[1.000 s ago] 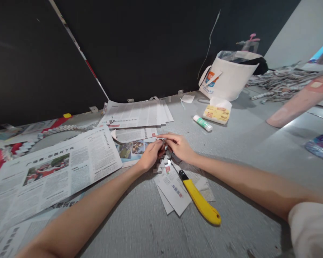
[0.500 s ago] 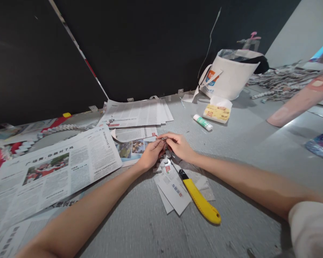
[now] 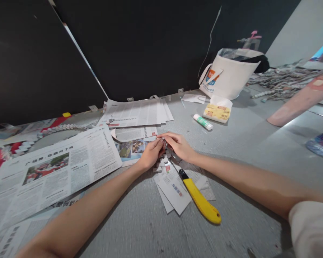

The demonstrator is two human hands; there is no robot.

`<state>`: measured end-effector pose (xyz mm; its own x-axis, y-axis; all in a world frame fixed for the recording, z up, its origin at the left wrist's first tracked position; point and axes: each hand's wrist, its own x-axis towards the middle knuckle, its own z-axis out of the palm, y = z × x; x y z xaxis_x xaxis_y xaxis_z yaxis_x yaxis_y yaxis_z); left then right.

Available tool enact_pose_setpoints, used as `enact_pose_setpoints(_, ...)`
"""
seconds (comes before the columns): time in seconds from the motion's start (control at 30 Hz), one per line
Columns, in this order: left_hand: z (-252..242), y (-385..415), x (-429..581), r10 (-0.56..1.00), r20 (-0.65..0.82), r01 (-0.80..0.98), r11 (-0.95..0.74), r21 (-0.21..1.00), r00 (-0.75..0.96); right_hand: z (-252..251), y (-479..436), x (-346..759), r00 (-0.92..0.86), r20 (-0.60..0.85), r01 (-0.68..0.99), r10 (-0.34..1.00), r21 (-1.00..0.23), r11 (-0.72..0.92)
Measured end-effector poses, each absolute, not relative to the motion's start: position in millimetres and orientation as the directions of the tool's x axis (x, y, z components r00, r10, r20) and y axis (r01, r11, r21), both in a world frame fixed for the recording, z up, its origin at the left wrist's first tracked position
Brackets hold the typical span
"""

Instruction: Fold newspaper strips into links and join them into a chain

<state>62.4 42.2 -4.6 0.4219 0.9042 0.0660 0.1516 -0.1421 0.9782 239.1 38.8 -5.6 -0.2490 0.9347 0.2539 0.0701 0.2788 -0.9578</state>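
Observation:
My left hand [image 3: 152,153] and my right hand [image 3: 179,147] meet at the centre, fingertips closed together in a pinch. Between them is a small piece of folded newspaper [image 3: 164,141], mostly covered by the fingers. Below the fingers, a zigzag chain of folded paper [image 3: 163,162] hangs down onto cut newspaper pieces [image 3: 174,190] on the grey surface. A yellow-handled utility knife [image 3: 200,200] lies just below my right hand, its blade pointing up toward the chain and partly over the paper pieces.
Newspaper sheets [image 3: 80,165] spread out at left, with a stack [image 3: 136,113] behind. A finished-looking paper chain [image 3: 61,128] curves at far left. On the right are a glue stick [image 3: 202,122], a tissue pack [image 3: 218,110], a white bag [image 3: 228,77] and a pink bottle [image 3: 298,100].
Both hands stay almost in place, with only slight finger movement. By the white bag, a loose white paper scrap now lies flatter on the surface.

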Motion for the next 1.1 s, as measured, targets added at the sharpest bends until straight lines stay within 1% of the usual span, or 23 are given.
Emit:
enact_pose_setpoints(0.17, -5.1, 41.7, 63.2, 0.913, 0.038, 0.128, -0.098, 0.987, 0.405, -5.9, 39.3, 238.6, -0.247, 0.279, 0.083, 0.928, -0.948, 0.307)
enact_pose_setpoints(0.53, -5.9, 41.0, 63.2, 0.919, 0.017, 0.102, -0.062, 0.993, 0.395, -5.5, 38.4, 239.3, -0.244, 0.253, 0.111, 0.936, -0.952, 0.286)
enact_pose_setpoints(0.8, -5.7, 40.5, 63.2, 0.925, 0.012, 0.114, -0.060, 0.992, 0.381, -3.9, 37.3, 239.6, -0.248, 0.233, 0.115, 0.940, -0.957, 0.268)
enact_pose_setpoints(1.1, -5.8, 40.5, 63.3, 0.925, 0.025, 0.150, -0.088, 0.985, 0.380, -6.5, 38.8, 239.4, -0.254, 0.243, 0.096, 0.936, -0.957, 0.275)
